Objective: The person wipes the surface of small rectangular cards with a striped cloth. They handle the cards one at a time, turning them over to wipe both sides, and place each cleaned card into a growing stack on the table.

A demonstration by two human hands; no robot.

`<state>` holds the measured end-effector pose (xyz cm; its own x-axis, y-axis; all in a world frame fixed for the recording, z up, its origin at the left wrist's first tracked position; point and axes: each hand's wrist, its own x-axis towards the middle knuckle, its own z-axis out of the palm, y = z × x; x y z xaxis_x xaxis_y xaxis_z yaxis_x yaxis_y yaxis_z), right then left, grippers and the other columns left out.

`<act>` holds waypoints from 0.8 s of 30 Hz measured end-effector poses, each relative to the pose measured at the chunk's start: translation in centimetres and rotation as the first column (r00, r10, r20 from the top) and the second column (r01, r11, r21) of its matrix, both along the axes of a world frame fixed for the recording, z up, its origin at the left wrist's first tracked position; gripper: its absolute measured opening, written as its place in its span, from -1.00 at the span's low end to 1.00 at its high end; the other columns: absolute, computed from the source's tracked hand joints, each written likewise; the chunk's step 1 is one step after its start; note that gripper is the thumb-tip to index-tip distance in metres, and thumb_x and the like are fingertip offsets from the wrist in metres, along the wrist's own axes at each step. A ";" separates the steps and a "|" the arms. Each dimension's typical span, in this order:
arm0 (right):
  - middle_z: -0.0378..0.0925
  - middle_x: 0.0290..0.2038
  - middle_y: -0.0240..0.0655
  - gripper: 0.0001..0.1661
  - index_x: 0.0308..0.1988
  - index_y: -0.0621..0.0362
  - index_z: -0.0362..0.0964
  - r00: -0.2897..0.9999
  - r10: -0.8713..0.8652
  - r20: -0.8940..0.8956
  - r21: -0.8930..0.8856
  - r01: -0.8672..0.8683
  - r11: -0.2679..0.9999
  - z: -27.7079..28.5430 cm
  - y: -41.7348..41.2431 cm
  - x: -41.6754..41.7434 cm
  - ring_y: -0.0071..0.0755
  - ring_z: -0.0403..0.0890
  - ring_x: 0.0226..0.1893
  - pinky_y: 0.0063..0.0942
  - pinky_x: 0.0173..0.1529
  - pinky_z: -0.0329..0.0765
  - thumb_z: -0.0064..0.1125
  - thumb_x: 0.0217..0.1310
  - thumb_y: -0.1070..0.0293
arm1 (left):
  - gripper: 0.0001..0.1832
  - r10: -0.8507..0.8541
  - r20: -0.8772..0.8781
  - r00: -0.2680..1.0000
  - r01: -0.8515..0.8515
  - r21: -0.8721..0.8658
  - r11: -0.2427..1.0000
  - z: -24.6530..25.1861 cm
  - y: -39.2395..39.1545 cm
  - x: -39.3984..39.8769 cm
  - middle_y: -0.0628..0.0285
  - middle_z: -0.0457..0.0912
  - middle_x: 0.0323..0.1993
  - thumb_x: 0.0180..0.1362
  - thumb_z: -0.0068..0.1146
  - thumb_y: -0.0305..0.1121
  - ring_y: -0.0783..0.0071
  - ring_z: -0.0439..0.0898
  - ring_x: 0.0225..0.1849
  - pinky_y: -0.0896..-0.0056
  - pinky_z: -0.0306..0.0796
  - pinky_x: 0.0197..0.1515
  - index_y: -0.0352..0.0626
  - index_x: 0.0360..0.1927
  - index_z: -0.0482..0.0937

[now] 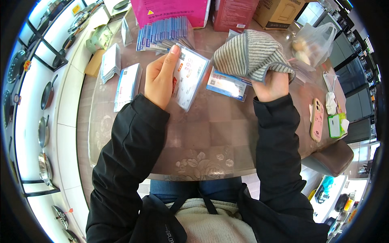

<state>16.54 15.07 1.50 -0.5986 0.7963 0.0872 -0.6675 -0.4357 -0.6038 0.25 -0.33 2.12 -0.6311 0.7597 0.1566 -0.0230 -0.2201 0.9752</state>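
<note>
My left hand (pixel 161 77) grips a price card in a clear plastic sleeve (pixel 190 76), thumb on its face, tilted above the table. A grey striped cloth (pixel 247 54) is bunched up in my right hand (pixel 272 86), its fingers mostly hidden by the folds. Under the cloth lies another sleeved price card (pixel 228 85) with a blue border, partly covered. Beyond my left hand a long row of sleeved cards (pixel 165 32) leans over in a stack. To the left rest two smaller piles, a near card pile (pixel 127 85) and a far card pile (pixel 110 62).
At the table's far side stand a pink box (pixel 173 10), a red box (pixel 234 15) and a cardboard box (pixel 278 13). Rightward are a knotted plastic bag (pixel 314 45), a pink phone (pixel 317 120) and a green tissue pack (pixel 336 125). Pans (pixel 47 95) line the left shelves.
</note>
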 end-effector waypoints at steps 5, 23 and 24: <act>0.43 -0.31 -0.47 -0.78 -0.20 0.07 0.31 0.968 0.037 0.250 0.100 -0.064 0.993 -1.1 -2.1 -1.0 -0.59 0.45 -0.34 -0.62 -0.34 0.42 -0.07 0.15 0.25 | -0.45 -0.276 -0.083 0.958 0.276 -0.008 0.961 0.1 -0.5 0.0 0.19 0.26 -0.86 0.23 -0.37 -0.08 0.56 0.19 -0.84 0.62 0.03 -0.76 -0.19 -0.80 0.23; 0.33 -0.06 -0.30 -0.53 -0.01 0.30 0.17 0.875 0.452 0.176 0.277 -0.484 0.830 0.3 -5.4 -1.2 -0.50 0.36 -0.06 -0.53 0.02 0.31 0.02 0.02 0.58 | -0.77 -0.333 0.179 0.926 0.351 -0.077 0.933 1.6 -0.5 -0.2 0.45 0.44 -0.66 0.02 0.12 -0.34 0.82 0.29 -0.65 0.77 0.15 -0.60 -0.25 -0.64 0.47; 0.31 -0.05 -0.28 -0.38 0.03 0.30 0.11 0.856 0.480 0.192 0.325 -0.517 0.792 0.7 -5.5 -1.2 -0.45 0.37 -0.06 -0.49 0.02 0.32 0.12 -0.10 0.63 | -0.76 -0.340 0.201 0.919 0.358 -0.059 0.932 1.5 -0.7 -0.5 0.47 0.41 -0.69 0.02 0.13 -0.33 0.83 0.27 -0.66 0.77 0.13 -0.62 -0.23 -0.65 0.47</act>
